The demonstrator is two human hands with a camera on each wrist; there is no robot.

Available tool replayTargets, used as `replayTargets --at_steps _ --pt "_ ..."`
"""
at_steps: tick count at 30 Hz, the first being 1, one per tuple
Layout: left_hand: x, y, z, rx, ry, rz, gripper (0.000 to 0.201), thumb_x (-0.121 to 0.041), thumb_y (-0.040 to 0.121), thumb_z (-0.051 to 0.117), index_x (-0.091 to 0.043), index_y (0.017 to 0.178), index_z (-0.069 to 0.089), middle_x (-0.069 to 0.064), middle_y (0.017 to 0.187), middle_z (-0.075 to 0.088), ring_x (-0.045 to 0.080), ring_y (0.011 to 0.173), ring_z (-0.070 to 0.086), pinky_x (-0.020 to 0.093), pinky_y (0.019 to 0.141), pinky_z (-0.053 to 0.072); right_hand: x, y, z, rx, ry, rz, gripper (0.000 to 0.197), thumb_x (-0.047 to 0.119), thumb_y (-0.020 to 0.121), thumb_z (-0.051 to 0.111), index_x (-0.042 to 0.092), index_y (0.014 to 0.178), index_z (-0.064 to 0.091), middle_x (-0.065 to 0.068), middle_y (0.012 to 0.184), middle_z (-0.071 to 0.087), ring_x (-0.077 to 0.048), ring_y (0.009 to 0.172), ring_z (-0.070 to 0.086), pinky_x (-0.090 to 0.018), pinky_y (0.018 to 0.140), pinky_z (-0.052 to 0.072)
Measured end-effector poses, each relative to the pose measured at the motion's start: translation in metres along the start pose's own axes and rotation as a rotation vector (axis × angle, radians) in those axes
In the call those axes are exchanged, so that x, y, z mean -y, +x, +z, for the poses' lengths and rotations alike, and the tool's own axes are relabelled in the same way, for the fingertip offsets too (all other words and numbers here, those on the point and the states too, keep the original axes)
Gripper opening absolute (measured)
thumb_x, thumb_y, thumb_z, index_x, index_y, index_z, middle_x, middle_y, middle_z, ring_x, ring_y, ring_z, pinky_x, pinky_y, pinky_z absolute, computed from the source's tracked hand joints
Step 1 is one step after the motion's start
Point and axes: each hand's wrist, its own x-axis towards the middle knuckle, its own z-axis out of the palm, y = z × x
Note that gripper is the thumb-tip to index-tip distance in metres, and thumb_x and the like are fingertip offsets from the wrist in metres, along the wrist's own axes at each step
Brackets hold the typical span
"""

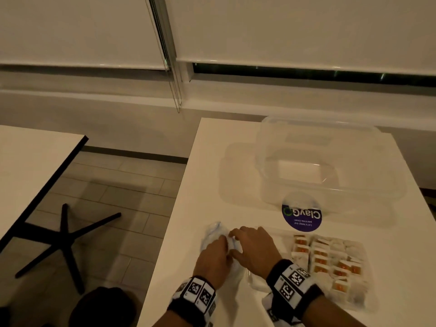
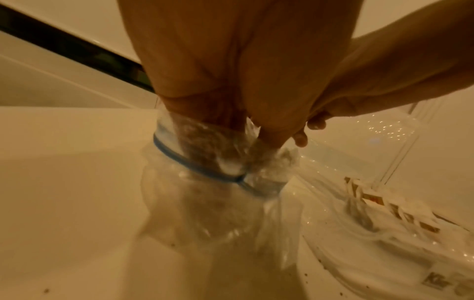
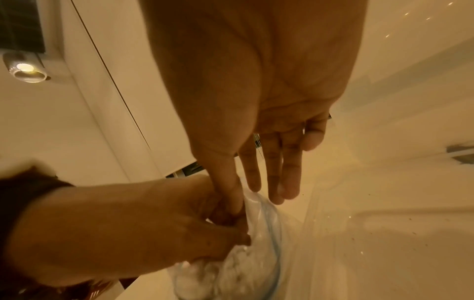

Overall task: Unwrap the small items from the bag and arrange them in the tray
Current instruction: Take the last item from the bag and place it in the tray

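A clear plastic bag (image 1: 213, 232) with a blue zip strip lies on the white table (image 1: 212, 161), holding white wrapped items. My left hand (image 1: 219, 246) has its fingers curled into the bag's mouth (image 2: 195, 162) and grips it. My right hand (image 1: 245, 241) meets it from the right; its thumb (image 3: 234, 194) hooks the bag's rim (image 3: 266, 207) while the other fingers stay fairly straight. To the right sits a clear tray (image 1: 368, 300) with several small wrapped items (image 1: 325, 258) showing orange, laid in rows. What the left fingers touch inside the bag is hidden.
Two clear plastic containers (image 1: 330, 166) stand at the back of the table, behind a round purple sticker (image 1: 302, 214). The table's left edge runs close to the bag. A second table (image 1: 35, 166) and a black chair base (image 1: 66, 241) are on the left.
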Motion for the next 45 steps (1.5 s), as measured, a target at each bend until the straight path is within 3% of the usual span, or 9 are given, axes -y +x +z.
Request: replayTargets --at_steps 3,6,13,19,23,30,36,41,45 --pt "0.003 -0.010 -0.001 0.127 0.116 0.036 0.039 -0.043 0.104 0.035 -0.015 0.102 0.063 0.005 0.098 0.071 0.023 0.090 0.068 0.033 0.078 0.054 0.002 0.003 0.001 -0.023 -0.048 0.004 0.039 0.040 0.099 0.045 0.026 0.134 0.048 0.004 0.129 0.059 -0.019 0.120 0.053 -0.035 0.100 0.030" --pt "0.013 -0.016 0.003 0.228 0.312 0.186 0.044 -0.053 0.092 0.048 -0.018 0.112 0.065 0.003 0.112 0.064 0.023 0.106 0.055 0.038 0.093 0.047 0.003 0.004 0.002 -0.033 -0.069 0.003 0.036 0.039 0.100 0.045 0.027 0.133 0.048 0.005 0.128 0.060 -0.019 0.119 0.054 -0.035 0.099 0.030" --pt "0.024 -0.023 -0.009 0.113 0.334 0.215 0.024 -0.022 0.092 0.054 -0.016 0.114 0.062 0.002 0.121 0.061 0.023 0.110 0.057 0.034 0.093 0.045 0.005 0.003 0.000 -0.102 0.065 0.039 0.027 0.031 0.100 0.045 0.028 0.123 0.058 0.008 0.118 0.066 -0.015 0.109 0.059 -0.030 0.095 0.036" --pt "0.000 -0.035 -0.071 -0.002 0.093 0.460 0.027 -0.003 0.087 0.053 -0.016 0.110 0.060 0.000 0.104 0.063 0.018 0.095 0.055 0.025 0.079 0.037 0.007 -0.009 -0.022 -0.166 0.661 0.152 0.028 0.032 0.100 0.050 0.033 0.128 0.054 0.005 0.121 0.059 -0.015 0.098 0.064 -0.028 0.090 0.049" --pt "-0.033 -0.055 -0.112 0.051 -0.187 0.585 0.030 -0.002 0.083 0.056 -0.030 0.088 0.049 -0.022 0.080 0.051 -0.001 0.072 0.045 0.010 0.067 0.033 0.002 -0.038 -0.051 -0.161 1.138 0.126 0.036 0.024 0.098 0.057 0.048 0.124 0.056 0.001 0.121 0.065 -0.014 0.109 0.064 -0.038 0.094 0.056" --pt "-0.088 -0.067 -0.133 -0.015 -0.591 0.565 0.012 -0.041 0.079 0.066 -0.032 0.083 0.060 -0.007 0.077 0.056 0.001 0.071 0.050 0.020 0.066 0.039 -0.018 -0.098 -0.091 -0.447 1.527 0.166 0.030 -0.001 0.089 0.064 0.014 0.114 0.070 -0.013 0.088 0.065 -0.019 0.075 0.060 -0.031 0.074 0.052" --pt "-0.122 -0.066 -0.128 -0.213 -0.644 0.513 0.044 -0.063 0.075 0.067 -0.025 0.097 0.068 -0.015 0.102 0.062 0.006 0.102 0.061 0.013 0.087 0.044 -0.060 -0.154 -0.095 -0.646 1.663 0.160 0.013 0.002 0.091 0.060 0.011 0.094 0.068 -0.010 0.093 0.066 -0.019 0.079 0.061 -0.029 0.068 0.053" --pt "-0.170 -0.072 -0.096 -0.016 -0.734 0.465 0.031 -0.050 0.082 0.068 -0.034 0.105 0.055 -0.009 0.114 0.056 0.014 0.114 0.058 0.030 0.096 0.048 -0.072 -0.176 -0.088 -0.540 1.503 0.048 0.012 0.003 0.097 0.055 0.006 0.108 0.060 -0.010 0.110 0.071 -0.027 0.093 0.071 -0.042 0.077 0.059" --pt "-0.220 -0.081 -0.061 0.144 -0.854 0.483 0.037 -0.012 0.101 0.055 -0.032 0.130 0.045 -0.019 0.122 0.062 0.008 0.118 0.060 0.020 0.093 0.049 -0.069 -0.170 -0.086 -0.752 0.949 0.039 0.028 0.004 0.087 0.059 0.021 0.108 0.065 0.008 0.103 0.072 -0.011 0.095 0.068 -0.025 0.080 0.053"
